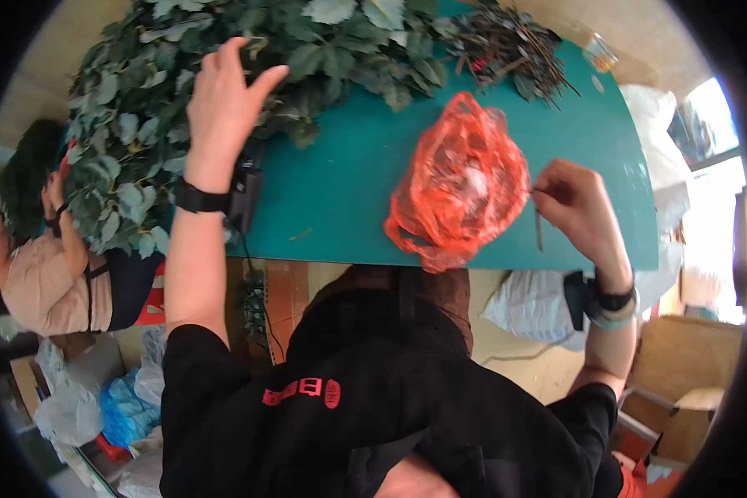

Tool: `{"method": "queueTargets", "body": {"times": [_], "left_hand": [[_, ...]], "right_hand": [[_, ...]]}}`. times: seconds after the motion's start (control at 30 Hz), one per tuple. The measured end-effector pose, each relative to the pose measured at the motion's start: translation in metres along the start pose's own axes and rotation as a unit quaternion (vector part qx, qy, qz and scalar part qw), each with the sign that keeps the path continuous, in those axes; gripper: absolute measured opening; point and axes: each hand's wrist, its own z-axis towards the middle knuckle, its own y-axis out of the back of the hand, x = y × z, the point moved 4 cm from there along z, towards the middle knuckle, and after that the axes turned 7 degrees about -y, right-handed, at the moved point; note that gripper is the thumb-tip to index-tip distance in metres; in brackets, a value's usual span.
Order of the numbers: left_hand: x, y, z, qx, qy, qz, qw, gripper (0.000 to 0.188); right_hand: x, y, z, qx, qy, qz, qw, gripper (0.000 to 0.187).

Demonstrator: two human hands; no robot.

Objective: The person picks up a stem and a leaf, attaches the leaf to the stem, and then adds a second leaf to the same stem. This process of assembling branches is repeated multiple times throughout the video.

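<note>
My left hand (222, 112) reaches over a big heap of green leafy branches (129, 124). Its thumb stands apart from the fingers, and I see nothing held in it. At the right side of the table, my right hand (579, 203) is closed in a pinch on a thin brown stem (540, 231), which hangs down from the fingertips. Just left of that hand lies a crumpled red plastic bag (461, 187) with something pale inside that I cannot make out. A pile of bare brown stems (510, 50) rests at the far right.
The green table (340, 199) has its near edge at my waist. A black device (245, 187) with a cord sits by my left wrist. A clear cup (599, 54) stands at the back right. To the left, another person (54, 266) works beside the leaves. White sacks (535, 307) lie below right.
</note>
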Motion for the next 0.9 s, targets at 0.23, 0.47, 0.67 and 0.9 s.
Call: {"method": "queueTargets", "body": {"times": [0.23, 0.47, 0.67, 0.9], "left_hand": [[0.011, -0.001, 0.021, 0.071, 0.063, 0.006, 0.995, 0.026], [-0.056, 0.035, 0.006, 0.018, -0.112, -0.218, 0.969, 0.013], [-0.065, 0.018, -0.045, 0.080, -0.167, -0.244, 0.952, 0.023], [-0.051, 0.031, -0.073, 0.016, -0.044, -0.204, 0.978, 0.023]], "right_hand": [[-0.011, -0.038, 0.035, -0.010, 0.046, -0.088, 0.995, 0.016], [-0.022, -0.053, 0.049, -0.005, 0.064, -0.164, 0.984, 0.023], [-0.014, -0.058, 0.051, 0.007, 0.037, -0.161, 0.986, 0.019], [-0.015, -0.045, 0.050, 0.035, 0.027, -0.150, 0.988, 0.013]]}}
